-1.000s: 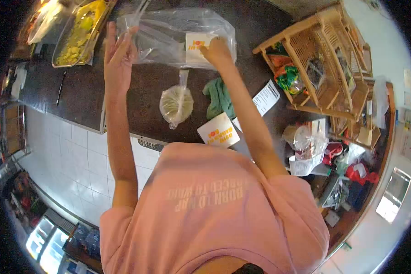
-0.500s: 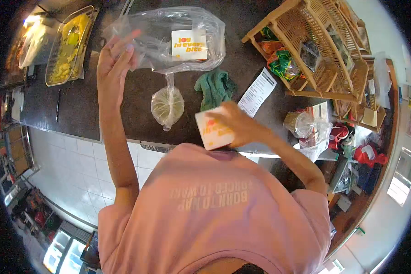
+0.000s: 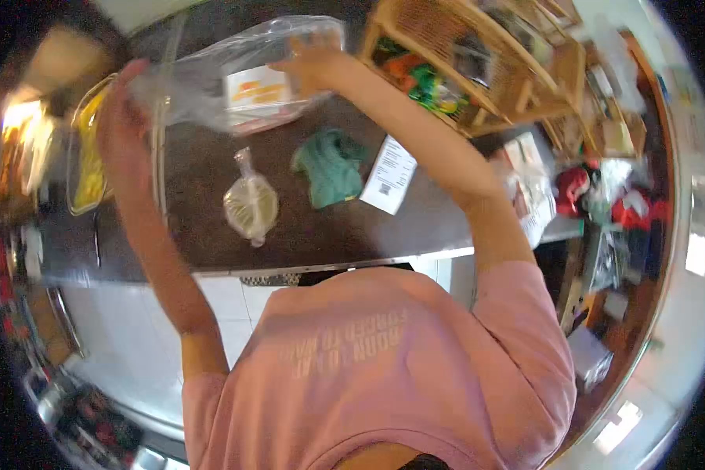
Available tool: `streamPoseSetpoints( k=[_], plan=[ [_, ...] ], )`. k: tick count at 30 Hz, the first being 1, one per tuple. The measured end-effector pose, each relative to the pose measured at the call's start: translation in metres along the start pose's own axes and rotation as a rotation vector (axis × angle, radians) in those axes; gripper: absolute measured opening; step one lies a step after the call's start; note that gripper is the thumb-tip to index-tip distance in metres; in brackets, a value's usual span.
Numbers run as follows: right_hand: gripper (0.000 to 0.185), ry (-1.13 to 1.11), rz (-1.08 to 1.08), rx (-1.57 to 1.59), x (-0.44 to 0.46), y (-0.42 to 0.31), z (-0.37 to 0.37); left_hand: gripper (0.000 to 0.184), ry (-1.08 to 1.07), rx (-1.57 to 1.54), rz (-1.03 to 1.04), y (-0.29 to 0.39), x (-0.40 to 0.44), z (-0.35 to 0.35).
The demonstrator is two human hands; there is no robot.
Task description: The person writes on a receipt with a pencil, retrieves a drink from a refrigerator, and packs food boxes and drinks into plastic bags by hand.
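My left hand (image 3: 125,117), blurred, pinches the gathered end of a clear plastic bag (image 3: 196,74) at the upper left. Inside the bag lies a white box (image 3: 258,88) with orange lettering; whether another is beneath it I cannot tell. My right hand (image 3: 313,63) is at the bag's far end, just right of the box, with its fingers spread. Nearer to me on the dark table (image 3: 321,239) are a knotted clear bag of pale contents (image 3: 251,205) and a crumpled green cloth (image 3: 330,167).
A printed receipt (image 3: 389,174) lies right of the cloth. A wooden rack (image 3: 478,63) with packets stands at the upper right, and wrapped items (image 3: 529,180) sit below it. A tray of yellow food (image 3: 92,157) and a pen (image 3: 97,235) are at the left.
The box that my right hand held near the table's front edge is no longer there; that hand has moved up to the bag and opened. The view has shifted, with my left hand further left.
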State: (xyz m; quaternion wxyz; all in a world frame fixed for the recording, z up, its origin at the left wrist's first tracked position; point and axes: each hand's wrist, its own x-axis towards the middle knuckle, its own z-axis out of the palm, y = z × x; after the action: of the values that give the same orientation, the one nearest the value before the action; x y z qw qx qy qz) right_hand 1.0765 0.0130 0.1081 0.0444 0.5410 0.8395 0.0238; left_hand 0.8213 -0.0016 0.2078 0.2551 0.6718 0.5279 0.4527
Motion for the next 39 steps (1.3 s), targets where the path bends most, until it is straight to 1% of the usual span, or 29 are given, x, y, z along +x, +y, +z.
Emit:
streamPoseSetpoints(
  k=[1,2,3,4,6,7,10,11,13,14,16,17,18,19,20,21,22,24,26,27,28,30,31,32,33,34,37,38,39],
  plan=[
    [0.062,-0.205,0.003,-0.021,-0.02,0.015,-0.046,0.033,0.01,0.063,0.088,0.01,0.001,-0.002],
    [0.045,-0.013,0.01,0.002,-0.058,0.024,-0.084,0.034,0.025,0.126,0.176,0.019,0.002,-0.004],
    [0.041,0.091,-0.046,-0.004,-0.086,0.035,-0.109,0.034,0.106,0.292,0.445,0.029,-0.001,-0.007],
    [0.038,0.196,-0.112,-0.015,-0.112,0.044,-0.13,0.034,0.124,0.231,0.393,0.031,0.002,-0.02],
    [0.034,0.531,-0.073,0.092,-0.166,0.043,-0.173,0.035,0.144,0.019,0.244,0.034,0.007,-0.051],
    [0.031,0.705,-0.132,-0.004,-0.181,0.048,-0.19,0.036,0.148,-0.097,0.19,0.035,0.011,-0.064],
    [0.03,1.005,-0.253,-0.05,-0.244,0.076,-0.215,0.04,0.017,-0.533,0.048,0.048,0.017,-0.08],
    [0.03,0.988,-0.228,-0.033,-0.267,0.088,-0.216,0.042,-0.084,-0.702,0.008,0.063,0.008,-0.065],
    [0.032,0.869,-0.12,-0.014,-0.315,0.116,-0.208,0.045,-0.205,-1.102,-0.047,0.145,-0.06,0.01],
    [0.031,0.792,-0.077,-0.006,-0.338,0.131,-0.195,0.048,-0.214,-0.868,0.079,0.181,-0.089,0.057],
    [0.029,0.657,-0.029,-0.001,-0.382,0.161,-0.168,0.052,-0.205,-0.675,0.157,0.207,-0.125,0.112],
    [0.028,0.601,-0.026,-0.004,-0.405,0.181,-0.156,0.053,-0.194,-0.725,0.121,0.214,-0.143,0.131],
    [0.026,0.598,-0.129,0.256,-0.431,0.201,-0.146,0.053,-0.186,-0.776,0.087,0.222,-0.161,0.151],
    [0.023,0.586,-0.237,0.516,-0.458,0.22,-0.138,0.054,-0.138,-0.499,0.154,0.227,-0.18,0.166],
    [0.022,0.566,-0.346,0.769,-0.486,0.245,-0.131,0.054,-0.055,-0.388,0.123,0.237,-0.195,0.181],
    [0.02,0.745,-0.27,0.792,-0.519,0.283,-0.124,0.055,0.022,-0.279,0.083,0.247,-0.209,0.197],
    [0.019,0.928,-0.188,0.825,-0.554,0.325,-0.115,0.055,0.054,-0.369,0.029,0.249,-0.215,0.198],
    [0.021,1.4,0.288,1.129,-0.601,0.421,-0.092,0.055,0.063,-0.599,0.011,0.235,-0.218,0.192],
    [0.024,1.542,0.447,0.999,-0.635,0.536,-0.05,0.049,0.11,-0.427,0.0,0.25,-0.219,0.194],
    [0.024,1.448,0.638,0.834,-0.644,0.584,-0.025,0.047,0.132,-0.338,0.002,0.259,-0.217,0.194],
    [0.024,1.342,0.82,0.665,-0.649,0.629,0.004,0.048,0.138,-0.394,-0.068,0.258,-0.214,0.189],
    [0.022,1.298,0.822,0.514,-0.633,0.69,0.052,0.05,0.157,-0.511,-0.216,0.253,-0.213,0.176],
    [0.021,1.157,0.882,0.536,-0.62,0.715,0.073,0.051,0.144,-0.434,-0.207,0.235,-0.21,0.162],
    [0.02,1.177,0.846,0.579,-0.6,0.734,0.093,0.053,0.138,-0.354,-0.202,0.211,-0.206,0.148],
    [0.018,1.016,0.878,0.573,-0.579,0.765,0.118,0.054,0.141,-0.277,-0.198,0.202,-0.206,0.146],
    [0.019,0.974,0.794,0.65,-0.566,0.769,0.125,0.054,0.115,-0.29,-0.21,0.209,-0.21,0.155],
    [0.017,0.796,0.643,0.602,-0.523,0.813,0.174,0.054,0.066,-0.329,-0.268,0.232,-0.248,0.188],
    [0.017,0.734,0.561,0.628,-0.509,0.832,0.194,0.056,0.152,-0.283,-0.304,0.225,-0.247,0.19],
    [0.02,0.639,0.581,0.64,-0.49,0.851,0.212,0.056,0.163,-0.284,-0.33,0.222,-0.254,0.188]
  ],
)
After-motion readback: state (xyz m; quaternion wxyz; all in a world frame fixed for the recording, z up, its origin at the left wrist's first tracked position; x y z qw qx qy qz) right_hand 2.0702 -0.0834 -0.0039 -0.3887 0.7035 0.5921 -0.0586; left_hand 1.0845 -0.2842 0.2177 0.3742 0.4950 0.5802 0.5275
